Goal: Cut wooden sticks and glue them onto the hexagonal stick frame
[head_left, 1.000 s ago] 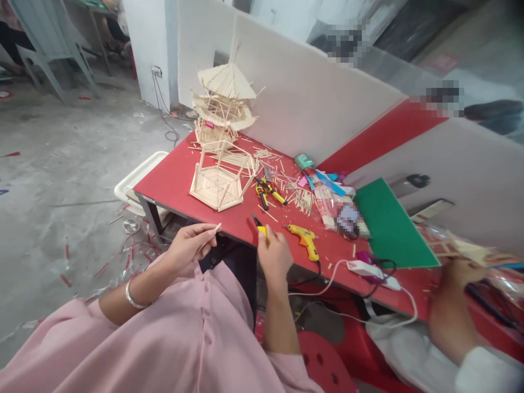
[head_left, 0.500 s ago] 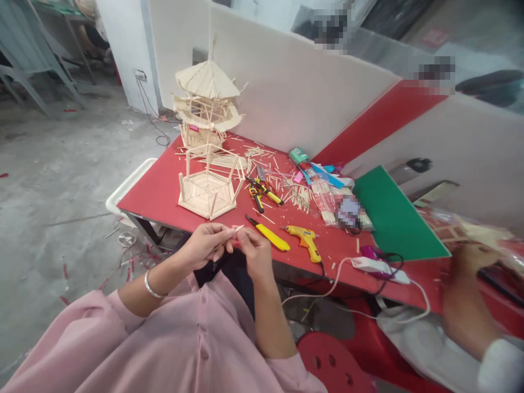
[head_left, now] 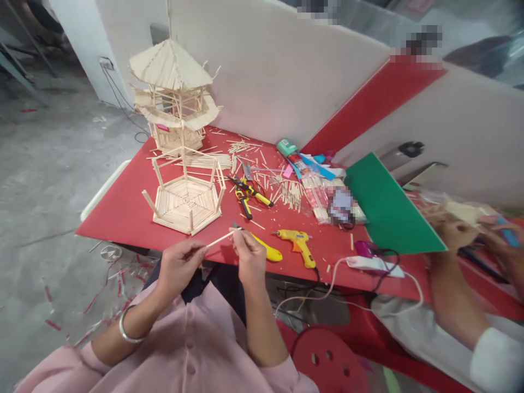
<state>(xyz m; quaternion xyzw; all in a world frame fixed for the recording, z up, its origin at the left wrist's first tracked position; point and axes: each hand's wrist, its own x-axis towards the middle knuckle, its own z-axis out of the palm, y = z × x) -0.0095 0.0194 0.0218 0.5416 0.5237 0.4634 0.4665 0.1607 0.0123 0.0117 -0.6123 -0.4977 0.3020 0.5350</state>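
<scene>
A thin wooden stick (head_left: 220, 239) spans the gap between my two hands above the table's front edge. My left hand (head_left: 182, 265) pinches its left end, and my right hand (head_left: 249, 251) pinches the other end. Just beyond them stands a hexagonal stick base (head_left: 188, 202) with short posts and a partial top frame. Partly behind my right hand lies a yellow-handled cutter knife (head_left: 270, 252). To the right rests a yellow glue gun (head_left: 297, 240). Yellow-and-black pliers (head_left: 248, 194) lie farther back.
A tall stick pagoda model (head_left: 176, 98) stands at the back left of the red table (head_left: 118, 196). Loose sticks (head_left: 290, 194) lie mid-table. A green board (head_left: 388, 213) stands at right, beyond a white power strip (head_left: 374, 266). A co-worker's hands (head_left: 454, 232) work behind it.
My hands have drawn apart, so more of the stick shows between them. The view has shifted, with the models now nearer. A second hand of the co-worker has come into sight.
</scene>
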